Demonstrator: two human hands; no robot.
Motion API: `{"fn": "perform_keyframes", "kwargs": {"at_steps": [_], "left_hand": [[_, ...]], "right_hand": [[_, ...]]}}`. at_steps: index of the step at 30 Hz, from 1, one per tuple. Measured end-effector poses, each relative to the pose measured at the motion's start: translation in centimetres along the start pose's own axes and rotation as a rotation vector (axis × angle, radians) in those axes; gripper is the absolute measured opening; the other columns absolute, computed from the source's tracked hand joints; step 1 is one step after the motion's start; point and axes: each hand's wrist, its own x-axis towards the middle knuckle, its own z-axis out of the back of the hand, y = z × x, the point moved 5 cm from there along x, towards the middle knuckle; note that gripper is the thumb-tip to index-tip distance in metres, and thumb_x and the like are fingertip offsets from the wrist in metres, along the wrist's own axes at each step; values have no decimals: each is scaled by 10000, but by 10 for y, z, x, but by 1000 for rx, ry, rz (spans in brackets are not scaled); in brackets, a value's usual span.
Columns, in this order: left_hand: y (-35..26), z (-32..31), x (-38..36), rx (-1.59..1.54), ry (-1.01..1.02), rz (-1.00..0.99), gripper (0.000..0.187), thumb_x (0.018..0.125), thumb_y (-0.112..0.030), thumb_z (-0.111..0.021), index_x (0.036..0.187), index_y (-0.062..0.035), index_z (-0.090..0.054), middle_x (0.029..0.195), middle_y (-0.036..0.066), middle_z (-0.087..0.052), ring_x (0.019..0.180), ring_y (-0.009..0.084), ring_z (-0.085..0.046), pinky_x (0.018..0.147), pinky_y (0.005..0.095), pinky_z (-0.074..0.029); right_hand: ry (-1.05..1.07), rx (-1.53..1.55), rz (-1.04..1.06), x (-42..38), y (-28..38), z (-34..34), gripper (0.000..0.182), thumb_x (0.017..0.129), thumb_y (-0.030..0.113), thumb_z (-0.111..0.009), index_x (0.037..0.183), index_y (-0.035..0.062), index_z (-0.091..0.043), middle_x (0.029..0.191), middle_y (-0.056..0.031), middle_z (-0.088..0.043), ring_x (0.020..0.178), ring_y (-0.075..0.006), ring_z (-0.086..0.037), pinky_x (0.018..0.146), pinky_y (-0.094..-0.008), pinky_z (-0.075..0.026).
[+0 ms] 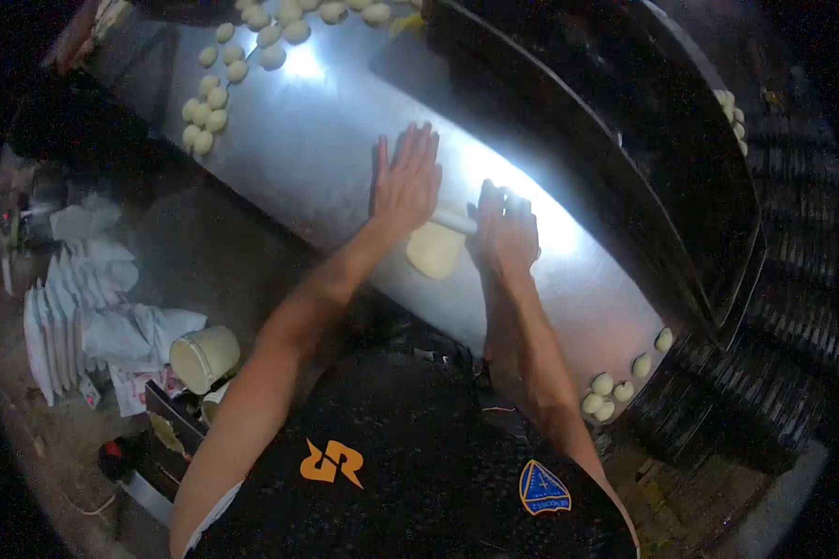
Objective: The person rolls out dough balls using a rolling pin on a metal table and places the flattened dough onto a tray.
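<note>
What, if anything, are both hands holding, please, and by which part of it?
The white rolling pin lies with one end under the open left hand, the other under the right hand, whose grip cannot be told.

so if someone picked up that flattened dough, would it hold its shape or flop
The flattened dough would probably flop, since it looks thin and spread out on the shiny table. It seems unlikely to roll if pushed, as it lies flat, unlike the rounded dough balls. Lifting might also drag the rolling pin, which appears to rest across its far edge.
</note>
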Motion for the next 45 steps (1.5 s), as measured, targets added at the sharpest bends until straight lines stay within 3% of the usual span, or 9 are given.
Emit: {"fn": "perform_keyframes", "kwargs": {"at_steps": [7,10,15,26,29,38,42,43,45], "left_hand": [[12,-11,100,156,-103,14,505,1009,-255,-366,1350,107,-457,1518,287,-328,1459,377,-246,1175,614,-84],[18,-13,111,141,-307,-55,482,997,-239,-386,1300,124,-481,1491,314,-346,1443,396,-264,1174,624,-79],[19,-12,94,35,-164,51,470,1007,-248,-384,1328,83,-478,1498,277,-364,1448,368,-276,1170,620,-109],[-14,26,-144,-55,72,191,508,1031,-233,-316,1466,20,-380,1548,190,-348,1464,322,-274,1188,568,-81],[-7,23,-115,-23,22,219,514,1033,-242,-313,1471,19,-374,1552,182,-347,1467,306,-274,1186,575,-71],[26,2,68,30,-110,80,485,1033,-266,-335,1403,27,-449,1510,189,-402,1427,313,-336,1179,593,-106],[32,-2,91,99,-139,78,440,1024,-243,-348,1308,38,-531,1459,205,-457,1405,311,-361,1176,604,-106],[34,-7,91,134,-115,37,449,1023,-233,-329,1299,57,-534,1471,205,-445,1411,313,-350,1180,606,-82],[39,-6,100,18,-159,115,476,1013,-239,-338,1346,63,-498,1486,222,-420,1419,330,-339,1178,617,-60]], "right_hand": [[-14,170,68,78,-43,-28,215,995,212,-472,956,57,-616,782,-162,-586,667,-378,-584,628,-487,-489],[-90,125,210,39,-22,0,174,885,206,-629,1001,76,-638,943,-143,-614,932,-322,-568,747,-458,-457],[26,21,18,12,-11,17,218,834,153,-659,1042,88,-638,987,-104,-620,933,-307,-576,752,-439,-450],[141,241,58,-136,47,35,427,769,70,-671,1191,118,-632,1093,-94,-616,1024,-289,-570,849,-418,-450],[-97,156,187,-100,36,47,376,819,82,-656,1194,109,-641,1092,-93,-618,1004,-288,-568,834,-418,-449],[31,42,45,57,-28,-26,290,1001,272,-473,1180,120,-644,997,-97,-616,946,-290,-599,764,-420,-485],[282,-60,18,72,-24,-26,204,798,174,-659,991,116,-694,917,-140,-621,927,-365,-594,807,-509,-483],[-86,100,286,46,-32,-28,248,802,178,-673,1042,118,-699,955,-152,-611,980,-379,-568,845,-538,-463],[-32,208,105,24,-25,-10,297,825,203,-694,1106,109,-676,1042,-143,-595,1011,-356,-553,889,-499,-454]]}}
